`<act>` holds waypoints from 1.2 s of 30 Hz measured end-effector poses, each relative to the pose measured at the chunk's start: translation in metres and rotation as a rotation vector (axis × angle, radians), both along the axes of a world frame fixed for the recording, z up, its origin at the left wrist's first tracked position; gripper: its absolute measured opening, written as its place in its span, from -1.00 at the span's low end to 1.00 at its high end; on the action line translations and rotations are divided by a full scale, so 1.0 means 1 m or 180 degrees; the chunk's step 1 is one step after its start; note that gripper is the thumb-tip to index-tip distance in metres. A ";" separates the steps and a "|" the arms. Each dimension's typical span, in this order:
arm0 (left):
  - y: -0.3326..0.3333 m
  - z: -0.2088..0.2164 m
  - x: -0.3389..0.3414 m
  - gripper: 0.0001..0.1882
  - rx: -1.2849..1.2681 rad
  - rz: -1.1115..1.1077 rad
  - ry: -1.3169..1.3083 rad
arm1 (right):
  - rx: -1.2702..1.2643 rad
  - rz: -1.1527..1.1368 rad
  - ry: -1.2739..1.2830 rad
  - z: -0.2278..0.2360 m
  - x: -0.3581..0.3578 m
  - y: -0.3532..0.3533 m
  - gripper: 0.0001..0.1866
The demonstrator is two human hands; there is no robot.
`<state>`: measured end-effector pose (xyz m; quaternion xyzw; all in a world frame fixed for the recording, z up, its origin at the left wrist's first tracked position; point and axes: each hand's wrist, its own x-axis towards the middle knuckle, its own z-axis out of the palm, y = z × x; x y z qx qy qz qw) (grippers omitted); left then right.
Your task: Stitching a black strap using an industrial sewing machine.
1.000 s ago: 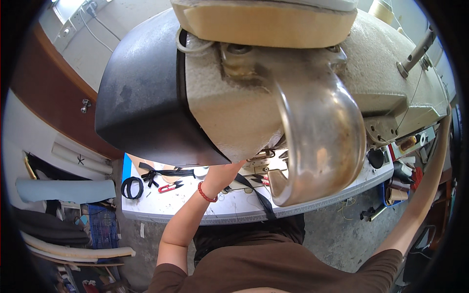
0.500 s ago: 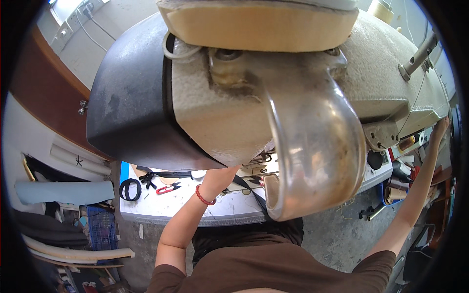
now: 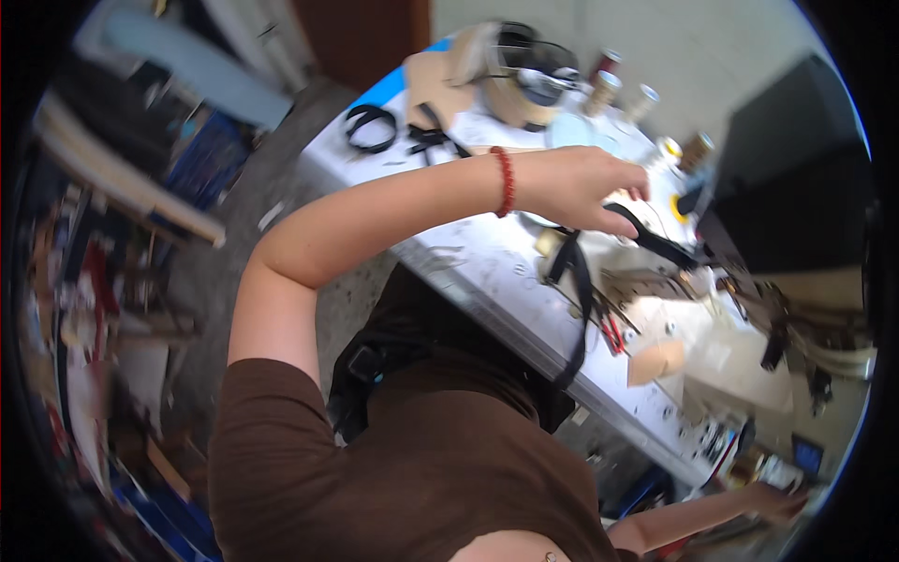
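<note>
My left hand (image 3: 590, 190), a red bead bracelet on its wrist, is over the white table, thumb and bent fingers apart. A black strap (image 3: 655, 240) runs from beside the thumb toward the sewing machine (image 3: 787, 187); I cannot make out any grip on it. Another stretch of black strap (image 3: 583, 309) hangs over the table's front edge. Red-handled thread snips (image 3: 613, 334) lie near the machine's base. At the lower right my right hand (image 3: 779, 504) reaches past the table's end, its fingers smeared by motion.
On the white table (image 3: 449, 229) lie a black strap ring (image 3: 372, 128) and a black strap bundle (image 3: 429, 136). A tan and black bag-like item (image 3: 524, 89) and several thread spools (image 3: 604, 92) stand at the back. A blue basket (image 3: 213, 159) is off to the left.
The view has swung, so the machine has gone from the middle to the right edge. My left hand, hidden behind the machine before, now shows over the table. The right hand appears lower.
</note>
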<state>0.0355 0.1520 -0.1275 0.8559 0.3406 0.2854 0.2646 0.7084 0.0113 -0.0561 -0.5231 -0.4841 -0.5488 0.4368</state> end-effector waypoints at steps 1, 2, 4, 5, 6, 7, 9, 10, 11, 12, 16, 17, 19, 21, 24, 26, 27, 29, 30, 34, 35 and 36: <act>-0.012 0.004 -0.011 -0.58 0.0220 0.0037 0.0009 | -0.0006 0.0149 -0.0025 -0.001 0.013 0.022 -0.79; -0.028 0.002 -0.021 -0.58 0.0368 0.0179 0.0083 | 0.0117 0.0752 0.0187 -0.010 -0.150 0.023 -0.77; -0.062 -0.003 -0.059 -0.62 -0.0149 0.0258 0.0118 | 0.0391 0.1712 0.0538 -0.022 -0.225 0.013 -0.72; -0.085 -0.014 -0.083 -0.64 -0.0635 0.0468 -0.0001 | 0.0172 0.1998 0.0552 -0.029 -0.230 0.017 -0.75; -0.114 -0.025 -0.109 -0.67 -0.1111 0.0671 -0.0145 | -0.0047 0.2280 0.0554 -0.034 -0.231 0.020 -0.76; -0.145 -0.046 -0.134 -0.68 -0.1501 0.0987 -0.0329 | -0.0099 0.2422 0.0534 -0.037 -0.236 0.022 -0.76; -0.232 -0.085 -0.189 -0.70 -0.2187 0.1762 -0.0719 | -0.0582 0.2559 0.0877 -0.033 -0.263 0.018 -0.78; -0.278 -0.130 -0.206 -0.68 -0.2738 0.2144 -0.1064 | -0.0614 0.2644 0.0860 -0.032 -0.267 0.017 -0.78; -0.321 -0.155 -0.206 -0.62 -0.3483 0.2681 -0.0998 | -0.0766 0.2808 0.0709 -0.034 -0.271 0.016 -0.78; -0.360 -0.183 -0.197 -0.49 -0.3921 0.2909 -0.0926 | -0.0912 0.2968 0.0567 -0.036 -0.276 0.015 -0.77; -0.461 -0.267 -0.122 -0.19 -0.6138 0.2694 -0.3216 | -0.1071 0.3122 0.0614 -0.041 -0.310 0.016 -0.71; -0.473 -0.286 -0.103 -0.19 -0.6153 0.2678 -0.3270 | -0.1095 0.3145 0.0575 -0.040 -0.300 0.022 -0.71; -0.482 -0.313 -0.073 -0.21 -0.5543 0.3040 -0.4727 | -0.1501 0.3626 0.0401 -0.037 -0.268 0.040 -0.66; -0.473 -0.293 -0.069 -0.24 -0.5405 0.3225 -0.4744 | -0.1561 0.3463 0.0219 -0.044 -0.303 0.036 -0.65; -0.457 -0.264 -0.081 -0.28 -0.5248 0.3389 -0.4395 | -0.1690 0.3196 0.0318 -0.056 -0.261 0.052 -0.59; -0.452 -0.252 -0.091 -0.28 -0.5201 0.3521 -0.4034 | -0.2416 0.3188 0.0223 -0.060 -0.262 0.049 -0.83; -0.447 -0.249 -0.098 -0.23 -0.5254 0.3286 -0.3683 | -0.2312 0.3252 -0.0008 -0.066 -0.289 0.038 -0.82; -0.442 -0.242 -0.110 -0.19 -0.5310 0.3020 -0.3405 | -0.2443 0.3147 0.0070 -0.070 -0.303 0.035 -0.82; -0.438 -0.235 -0.118 -0.24 -0.5394 0.2771 -0.3222 | -0.2564 0.3034 0.0185 -0.073 -0.309 0.034 -0.83; -0.436 -0.239 -0.126 -0.32 -0.5478 0.2404 -0.3038 | -0.2707 0.3286 -0.0316 -0.079 -0.334 0.031 -0.86; -0.436 -0.242 -0.128 -0.32 -0.5490 0.2391 -0.3019 | -0.2689 0.3276 -0.0447 -0.080 -0.338 0.031 -0.88; -0.437 -0.244 -0.129 -0.35 -0.5587 0.2362 -0.3080 | -0.2696 0.3256 -0.0439 -0.081 -0.340 0.031 -0.88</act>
